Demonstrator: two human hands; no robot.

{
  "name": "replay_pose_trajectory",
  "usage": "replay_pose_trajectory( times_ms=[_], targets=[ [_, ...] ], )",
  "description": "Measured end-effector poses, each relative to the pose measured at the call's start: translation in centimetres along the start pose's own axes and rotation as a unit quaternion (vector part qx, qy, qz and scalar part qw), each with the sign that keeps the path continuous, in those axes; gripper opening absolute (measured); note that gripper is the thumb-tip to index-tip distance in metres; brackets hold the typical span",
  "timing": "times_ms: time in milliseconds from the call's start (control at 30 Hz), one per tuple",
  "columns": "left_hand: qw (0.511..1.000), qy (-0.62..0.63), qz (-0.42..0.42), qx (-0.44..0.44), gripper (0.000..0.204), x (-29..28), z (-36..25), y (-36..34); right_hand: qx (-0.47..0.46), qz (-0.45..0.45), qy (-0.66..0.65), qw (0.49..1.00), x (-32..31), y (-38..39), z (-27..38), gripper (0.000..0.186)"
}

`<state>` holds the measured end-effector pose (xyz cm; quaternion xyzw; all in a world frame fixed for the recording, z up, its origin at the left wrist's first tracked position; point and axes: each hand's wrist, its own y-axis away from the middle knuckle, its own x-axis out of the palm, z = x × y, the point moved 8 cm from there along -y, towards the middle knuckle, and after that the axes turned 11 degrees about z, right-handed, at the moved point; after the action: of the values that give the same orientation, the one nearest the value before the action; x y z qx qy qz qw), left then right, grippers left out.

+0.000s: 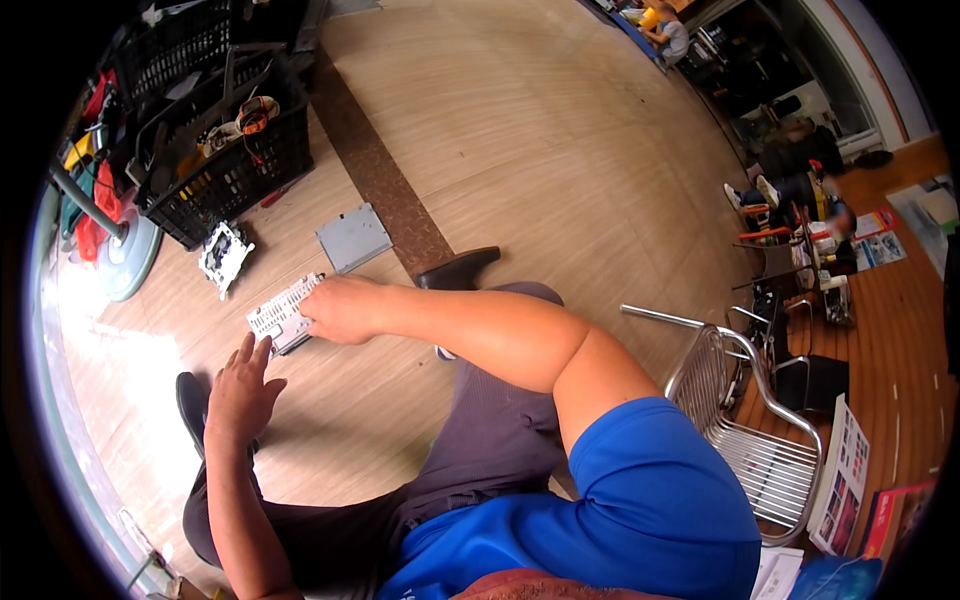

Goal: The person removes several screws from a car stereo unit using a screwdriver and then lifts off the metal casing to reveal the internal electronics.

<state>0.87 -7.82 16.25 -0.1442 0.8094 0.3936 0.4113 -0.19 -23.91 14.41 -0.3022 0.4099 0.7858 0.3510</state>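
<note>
A flat silvery metal unit with rows of slots (277, 314) is in front of me, over the floor between my feet. My right hand (342, 308) has its fingers closed on the unit's right end. My left hand (242, 388) is close to the unit's near left corner, fingers stretched out and thumb apart; whether a fingertip touches the corner I cannot tell. Beyond the unit a grey metal cover plate (354, 238) lies flat on the floor. To its left sits a whitish metal mechanism with cut-outs (226, 258).
A black plastic crate (225, 165) holding tools and wires stands at the far left, next to a round stand base (132, 258). A metal chair (755, 450) is to my right, near a wooden counter (880, 370). Another person (668, 38) is far off at the top right.
</note>
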Motion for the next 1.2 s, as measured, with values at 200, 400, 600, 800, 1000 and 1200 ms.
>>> replay_pose_trajectory(
  times_ms=[200, 400, 600, 800, 1000, 1200],
  targets=[
    [1.000, -0.010, -0.001, -0.005, 0.067, -0.3, -0.1, 0.5, 0.001, 0.015, 0.009, 1.000, 0.8, -0.5, 0.0, 0.031],
    [1.000, -0.001, 0.010, -0.015, 0.068, -0.4, 0.1, 0.6, -0.010, 0.021, 0.026, 0.999, 1.0, -1.0, 0.4, 0.031],
    [1.000, 0.001, 0.003, -0.002, 0.067, -0.4, 0.0, 0.4, -0.017, 0.010, 0.028, 0.999, 0.9, -0.6, 0.5, 0.031],
    [1.000, -0.005, 0.001, 0.004, 0.067, -0.2, -0.3, 0.2, -0.013, 0.013, 0.026, 0.999, 1.2, -0.3, 0.0, 0.031],
    [1.000, -0.015, 0.002, -0.003, 0.066, -0.1, 0.1, 0.4, -0.013, 0.020, 0.018, 1.000, 0.8, 0.0, 0.7, 0.030],
    [1.000, -0.025, -0.004, 0.006, 0.065, -0.2, 0.1, 0.4, -0.019, 0.014, 0.000, 1.000, 0.7, 0.0, 0.9, 0.030]
  ],
)
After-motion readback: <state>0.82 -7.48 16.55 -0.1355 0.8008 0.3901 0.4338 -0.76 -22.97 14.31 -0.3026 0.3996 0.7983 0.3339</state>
